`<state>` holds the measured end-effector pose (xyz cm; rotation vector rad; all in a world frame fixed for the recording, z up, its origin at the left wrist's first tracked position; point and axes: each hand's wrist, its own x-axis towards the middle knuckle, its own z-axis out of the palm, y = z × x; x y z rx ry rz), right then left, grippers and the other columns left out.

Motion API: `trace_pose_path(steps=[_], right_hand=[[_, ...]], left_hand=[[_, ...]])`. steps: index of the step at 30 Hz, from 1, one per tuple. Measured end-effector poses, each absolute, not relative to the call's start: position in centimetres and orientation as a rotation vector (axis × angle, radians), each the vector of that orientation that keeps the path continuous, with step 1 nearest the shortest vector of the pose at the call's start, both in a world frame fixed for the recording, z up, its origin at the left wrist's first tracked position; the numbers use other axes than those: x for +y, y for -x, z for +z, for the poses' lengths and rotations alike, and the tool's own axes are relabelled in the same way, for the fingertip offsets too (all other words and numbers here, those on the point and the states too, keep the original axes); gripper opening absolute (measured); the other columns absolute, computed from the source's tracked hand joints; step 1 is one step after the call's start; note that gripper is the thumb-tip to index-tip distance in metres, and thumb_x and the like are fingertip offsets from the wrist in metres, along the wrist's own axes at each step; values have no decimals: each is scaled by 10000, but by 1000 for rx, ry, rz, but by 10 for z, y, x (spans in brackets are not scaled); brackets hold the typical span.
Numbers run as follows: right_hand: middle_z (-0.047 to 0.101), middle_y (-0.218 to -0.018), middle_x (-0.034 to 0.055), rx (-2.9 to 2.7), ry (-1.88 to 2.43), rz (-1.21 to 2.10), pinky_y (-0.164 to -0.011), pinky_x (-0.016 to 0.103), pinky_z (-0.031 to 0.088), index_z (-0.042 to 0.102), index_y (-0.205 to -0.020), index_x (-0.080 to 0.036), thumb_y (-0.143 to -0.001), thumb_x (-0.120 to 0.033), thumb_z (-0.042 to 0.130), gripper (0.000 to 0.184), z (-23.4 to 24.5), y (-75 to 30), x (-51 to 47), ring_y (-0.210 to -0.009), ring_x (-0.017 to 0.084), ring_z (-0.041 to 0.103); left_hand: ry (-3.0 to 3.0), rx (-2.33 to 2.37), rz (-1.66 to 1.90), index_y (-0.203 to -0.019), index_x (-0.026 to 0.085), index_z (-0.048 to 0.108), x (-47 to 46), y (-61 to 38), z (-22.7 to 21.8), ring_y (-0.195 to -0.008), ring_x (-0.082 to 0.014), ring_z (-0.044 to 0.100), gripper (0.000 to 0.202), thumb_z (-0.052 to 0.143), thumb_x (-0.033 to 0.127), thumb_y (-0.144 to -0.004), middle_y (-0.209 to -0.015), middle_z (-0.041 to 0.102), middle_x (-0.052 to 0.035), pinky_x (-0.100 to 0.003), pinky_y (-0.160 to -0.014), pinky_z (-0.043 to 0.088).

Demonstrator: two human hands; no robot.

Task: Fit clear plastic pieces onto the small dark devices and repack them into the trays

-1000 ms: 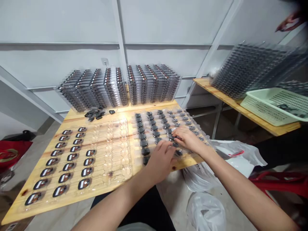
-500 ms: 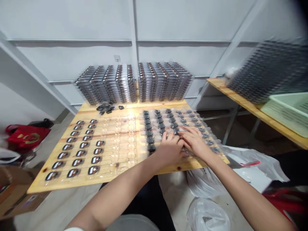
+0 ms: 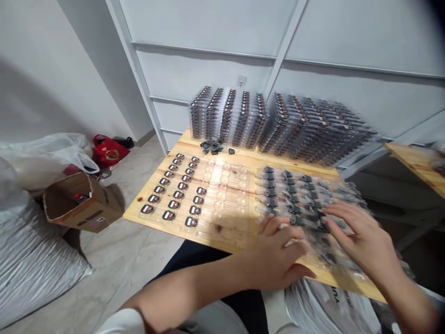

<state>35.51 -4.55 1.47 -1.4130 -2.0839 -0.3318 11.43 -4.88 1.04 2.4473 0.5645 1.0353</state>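
Observation:
Two clear blister trays lie side by side on a wooden table (image 3: 215,232). The right tray (image 3: 302,204) is filled with small dark parts. The left tray (image 3: 222,195) holds black-and-white labelled parts only in its left columns. My left hand (image 3: 278,255) lies on the near edge of the right tray, fingers stretched flat. My right hand (image 3: 361,239) rests on the same tray further right, fingers spread over the parts. Neither hand holds anything that I can see.
Two tall stacks of filled trays (image 3: 278,120) stand at the table's back, with several loose dark parts (image 3: 213,146) in front. On the floor at left are an open cardboard box (image 3: 79,204), a red bag (image 3: 107,150) and plastic bags (image 3: 31,250). A second wooden table (image 3: 417,162) is at right.
The view has swung left and tilted. My hands have slid to the near part of the right tray and spread apart. The green basket and other person's hand are out of view.

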Motion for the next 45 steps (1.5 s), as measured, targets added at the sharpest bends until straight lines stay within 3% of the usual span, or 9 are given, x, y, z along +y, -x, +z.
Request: trace_pose_path(steps=[5, 12, 23, 32, 45], right_hand=[[604, -999, 51, -2197, 1330, -55, -886, 376, 362, 590, -974, -192, -832, -295, 505, 195, 16, -212, 4, -1008, 210, 517], [602, -983, 37, -2379, 1573, 262, -927, 366, 227, 602, -988, -198, -731, -168, 589, 258, -11, -91, 68, -1022, 200, 482], [592, -858, 50, -2442, 1785, 223, -885, 354, 206, 589, -895, -174, -711, -117, 550, 197, -18, -64, 76, -930, 191, 498], [592, -883, 57, -2437, 1764, 181, -930, 395, 172, 564, -899, -160, -739, -101, 499, 182, -22, -61, 74, -953, 193, 491], [589, -909, 99, -2558, 1642, 96, -1014, 436, 123, 539, -1034, -104, -754, -50, 486, 290, -32, -65, 73, -960, 187, 495]], left_hand=[[-2232, 656, 1089, -928, 129, 552, -58, -30, 18, -1018, -210, 465, 163, 456, 227, -837, -955, 573, -107, -416, -978, 342], [-2035, 823, 1234, -1000, 144, 535, -55, 45, 5, -1096, -218, 419, 212, 491, 99, -798, -1009, 556, -103, -402, -954, 376], [-1960, 914, 1342, -1003, 160, 545, -48, 82, -8, -1082, -215, 448, 226, 479, 86, -801, -980, 573, -94, -386, -919, 411], [-1926, 987, 1356, -979, 166, 560, -45, 91, -16, -1080, -199, 450, 212, 488, 79, -799, -975, 579, -81, -364, -938, 396], [-1912, 1025, 1397, -998, 164, 558, -41, 92, -19, -1093, -196, 447, 244, 481, 56, -793, -987, 569, -77, -362, -952, 387]])
